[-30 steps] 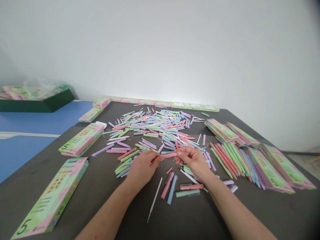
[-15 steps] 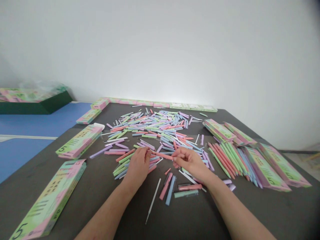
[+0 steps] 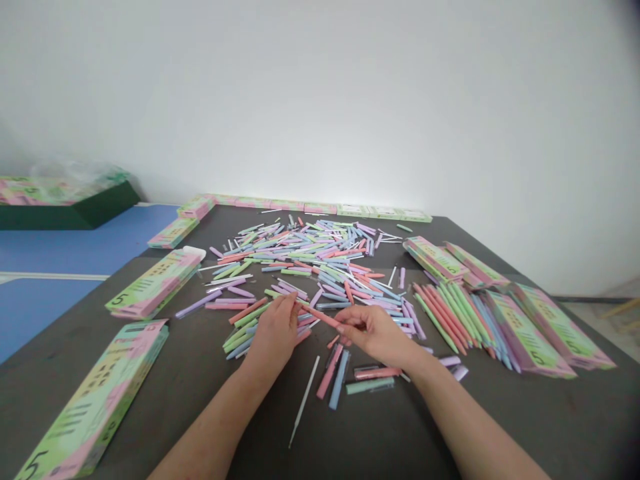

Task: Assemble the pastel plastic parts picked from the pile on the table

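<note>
- A slim pink plastic tube [image 3: 323, 317] lies slantwise in the air between the two hands, just above the near edge of the loose pile.
- The left hand [image 3: 273, 337] is curled, its fingertips closed on the tube's far end.
- The right hand [image 3: 373, 333] pinches the tube's near end between thumb and fingers, so both hands are grasping it at once.
- Right now the work in hand is holding this one tube end to end.
- Beneath and behind the hands spreads a heap of pastel pink, green, blue and lilac tubes [image 3: 300, 257], mixed with thin white rods.
- A lone white rod [image 3: 303, 400] lies nearer the person on the dark surface [image 3: 400, 433].
- To the right, tubes lie side by side in a colour-grouped row [image 3: 450, 320], beside flat green-and-pink boxes [image 3: 540, 330].
- Another such box, printed with a 5 [image 3: 95, 400], lies at the left.
</note>
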The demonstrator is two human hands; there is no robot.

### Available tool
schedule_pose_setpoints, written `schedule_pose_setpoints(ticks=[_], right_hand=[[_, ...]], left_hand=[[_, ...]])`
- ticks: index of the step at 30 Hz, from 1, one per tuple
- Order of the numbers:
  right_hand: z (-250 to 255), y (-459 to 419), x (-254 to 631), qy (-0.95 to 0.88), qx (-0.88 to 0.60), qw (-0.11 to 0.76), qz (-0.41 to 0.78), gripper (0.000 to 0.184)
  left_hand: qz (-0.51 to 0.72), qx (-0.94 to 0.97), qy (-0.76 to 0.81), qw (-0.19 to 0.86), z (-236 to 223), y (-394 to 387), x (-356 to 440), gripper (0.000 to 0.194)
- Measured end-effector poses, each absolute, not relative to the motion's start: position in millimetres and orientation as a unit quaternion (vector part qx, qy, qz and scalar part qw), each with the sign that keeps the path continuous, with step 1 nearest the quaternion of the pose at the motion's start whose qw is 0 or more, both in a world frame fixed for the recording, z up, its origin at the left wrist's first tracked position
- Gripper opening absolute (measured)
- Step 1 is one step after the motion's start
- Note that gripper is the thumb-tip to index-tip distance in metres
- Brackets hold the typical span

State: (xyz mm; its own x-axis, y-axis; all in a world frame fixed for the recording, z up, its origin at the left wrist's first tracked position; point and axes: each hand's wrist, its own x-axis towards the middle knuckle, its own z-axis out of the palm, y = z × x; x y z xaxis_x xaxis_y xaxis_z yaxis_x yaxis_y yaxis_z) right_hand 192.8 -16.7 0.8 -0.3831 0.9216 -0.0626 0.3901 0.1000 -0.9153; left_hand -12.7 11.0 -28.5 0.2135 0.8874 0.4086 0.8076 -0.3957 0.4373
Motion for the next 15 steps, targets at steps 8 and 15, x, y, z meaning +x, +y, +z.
schedule_pose_setpoints(ticks=[8,15], right_hand=[[-4,-18,194,-0.721,-0.505,0.259,0.397,0.014],[11,-9,217,-0.725,-0.605,0.245,0.221,0.02]], left_hand=[[0.328,0.758,0.557,0.086,-23,7,-10,0.034],[0.338,0.746,0.558,0.13,-22,4,-7,0.039]])
